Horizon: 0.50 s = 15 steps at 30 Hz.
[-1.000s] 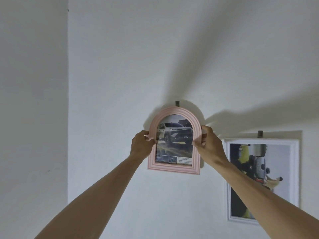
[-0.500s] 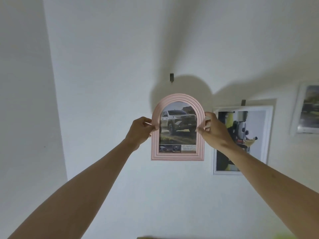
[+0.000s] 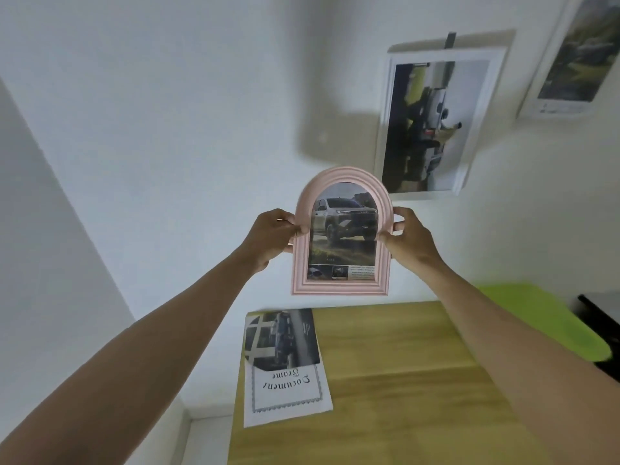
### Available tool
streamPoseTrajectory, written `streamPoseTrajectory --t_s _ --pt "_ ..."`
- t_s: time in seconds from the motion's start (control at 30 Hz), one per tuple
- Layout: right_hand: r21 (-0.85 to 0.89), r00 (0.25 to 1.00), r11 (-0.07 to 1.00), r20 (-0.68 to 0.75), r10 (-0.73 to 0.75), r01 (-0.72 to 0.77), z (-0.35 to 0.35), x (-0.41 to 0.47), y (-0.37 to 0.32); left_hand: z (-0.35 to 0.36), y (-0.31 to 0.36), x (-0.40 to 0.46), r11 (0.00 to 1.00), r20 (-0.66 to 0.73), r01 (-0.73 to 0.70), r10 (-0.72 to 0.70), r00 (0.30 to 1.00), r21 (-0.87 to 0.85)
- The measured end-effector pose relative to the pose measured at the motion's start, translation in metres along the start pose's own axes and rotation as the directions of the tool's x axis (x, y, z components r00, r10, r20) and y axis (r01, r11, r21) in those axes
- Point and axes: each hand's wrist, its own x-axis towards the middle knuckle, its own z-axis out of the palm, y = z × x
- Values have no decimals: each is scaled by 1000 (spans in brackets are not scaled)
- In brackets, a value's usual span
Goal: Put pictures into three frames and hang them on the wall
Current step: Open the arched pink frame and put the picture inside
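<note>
I hold a pink arched frame (image 3: 342, 286) upright in front of the white wall, off the wall, with a picture of a grey pickup truck in it. My left hand (image 3: 273, 234) grips its left edge and my right hand (image 3: 411, 238) grips its right edge. A white rectangular frame (image 3: 432, 124) with a dark picture hangs from a hook (image 3: 450, 40) on the wall above right. Another white frame (image 3: 570, 58) hangs at the top right, partly cut off by the view's edge.
A wooden table (image 3: 402, 380) stands below against the wall. On its left part lie a car picture (image 3: 280, 337) and a "Document Frame" insert sheet (image 3: 287, 387). A bright green object (image 3: 536, 317) sits at the table's right, with a dark object (image 3: 600, 313) beyond.
The pink frame has come down and away from its wall hook, still held by both hands. My view has tipped downward, so the table and papers now show.
</note>
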Motion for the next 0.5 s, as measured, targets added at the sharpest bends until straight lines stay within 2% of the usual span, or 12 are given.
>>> streamPoseTrajectory --t_s 0.13,0.27,0.4,0.5 --pt "-69 989 991 85 124 -118 15 -26 36 20 -42 -17 998 3 51 -51 999 33" --pt "-188 968 970 166 187 -155 29 -44 53 43 -79 -40 987 -30 1 4 1000 158" --pt "-90 944 982 271 186 -168 43 -56 45 69 -101 -66 939 -32 -101 118 992 329" --pt "-43 936 989 321 146 -140 59 -62 34 85 -109 -77 903 -11 -132 149 989 410"
